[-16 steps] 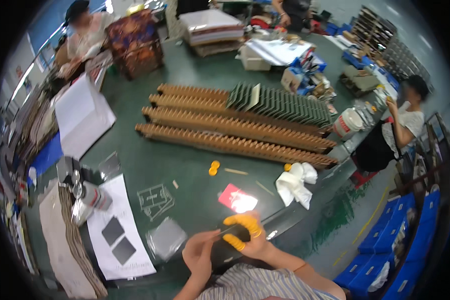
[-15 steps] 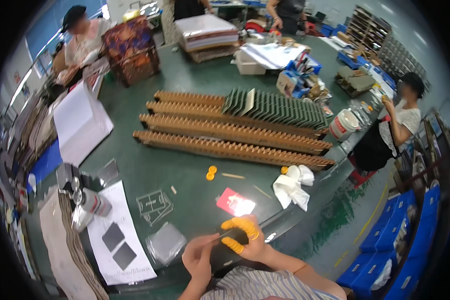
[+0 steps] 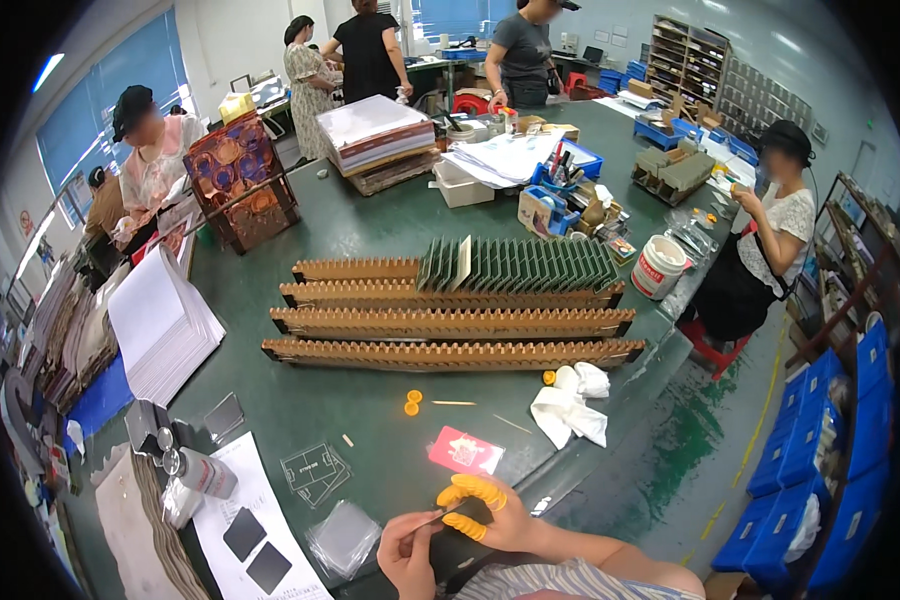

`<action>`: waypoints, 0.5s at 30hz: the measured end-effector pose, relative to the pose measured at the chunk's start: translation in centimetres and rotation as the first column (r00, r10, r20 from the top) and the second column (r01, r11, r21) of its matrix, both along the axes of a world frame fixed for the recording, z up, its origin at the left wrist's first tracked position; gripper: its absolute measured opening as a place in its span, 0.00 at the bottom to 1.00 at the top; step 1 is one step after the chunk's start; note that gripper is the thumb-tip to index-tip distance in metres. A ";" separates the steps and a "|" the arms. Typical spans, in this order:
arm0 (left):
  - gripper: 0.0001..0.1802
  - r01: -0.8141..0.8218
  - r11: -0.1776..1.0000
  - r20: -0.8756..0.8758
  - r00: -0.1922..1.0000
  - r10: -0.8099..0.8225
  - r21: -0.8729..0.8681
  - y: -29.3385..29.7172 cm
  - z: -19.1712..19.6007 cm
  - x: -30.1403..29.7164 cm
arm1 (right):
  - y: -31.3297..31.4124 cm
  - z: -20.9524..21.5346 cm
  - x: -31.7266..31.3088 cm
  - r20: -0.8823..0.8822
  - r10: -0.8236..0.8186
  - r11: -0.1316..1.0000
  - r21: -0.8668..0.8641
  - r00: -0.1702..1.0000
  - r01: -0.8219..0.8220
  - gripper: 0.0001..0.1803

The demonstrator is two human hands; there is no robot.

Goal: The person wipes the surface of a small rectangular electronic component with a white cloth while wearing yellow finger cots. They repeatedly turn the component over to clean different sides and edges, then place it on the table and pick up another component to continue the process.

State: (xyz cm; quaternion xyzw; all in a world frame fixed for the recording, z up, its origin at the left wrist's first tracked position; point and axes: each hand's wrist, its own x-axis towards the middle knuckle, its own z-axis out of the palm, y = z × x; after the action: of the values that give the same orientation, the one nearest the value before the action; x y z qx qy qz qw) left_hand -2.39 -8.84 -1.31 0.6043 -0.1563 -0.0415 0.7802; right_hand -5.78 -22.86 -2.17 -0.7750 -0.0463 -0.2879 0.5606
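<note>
While the left hand (image 3: 407,548) and right hand (image 3: 502,518) pinch it, a thin piece (image 3: 438,518) lies between them.

Thin piece (image 3: 434,520) between left fingers (image 3: 420,545) and yellow-capped right fingers (image 3: 482,490) — 4 racks (image 3: 450,354) beyond

My view has tipped up since 0.5 s ago, so the 4 brown slotted rails (image 3: 454,355) and the green boards (image 3: 522,266) standing at their far side now sit lower in it and run nearly level, where they slanted down to the right before. At the far end, 3 standing people come further into sight, in a patterned dress (image 3: 312,92), a black top (image 3: 368,58) and a grey shirt (image 3: 525,60), of whom less showed earlier. My left hand (image 3: 407,555) and right hand (image 3: 505,520) appear lower too, and my left fingers, straighter then, look more curled.
</note>
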 end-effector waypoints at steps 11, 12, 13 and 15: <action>0.06 0.011 1.000 0.008 1.000 -0.011 0.013 -0.1 -0.3 0.2 | 0.0 0.5 0.1 0.012 0.068 0.993 0.096 0.998 -0.069 0.26; 0.05 0.007 1.000 0.007 1.000 -0.007 0.013 -0.1 -0.4 0.2 | 0.0 0.5 0.1 0.014 0.066 0.993 0.094 0.998 -0.067 0.26; 0.05 0.002 1.000 0.005 1.000 -0.002 0.013 -0.1 -0.5 0.2 | -0.1 0.5 0.1 0.016 0.065 0.994 0.091 0.998 -0.066 0.26; 0.06 0.021 1.000 -0.020 1.000 -0.021 0.017 -0.1 -0.2 0.2 | -0.1 0.5 0.1 0.017 0.065 0.993 0.095 0.998 -0.066 0.26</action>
State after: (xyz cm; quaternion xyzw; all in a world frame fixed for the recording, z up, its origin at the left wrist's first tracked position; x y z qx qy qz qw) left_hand -2.22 -8.93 -1.56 0.6088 -0.1547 -0.0569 0.7760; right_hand -5.66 -22.93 -1.72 -0.7434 -0.0619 -0.2766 0.6059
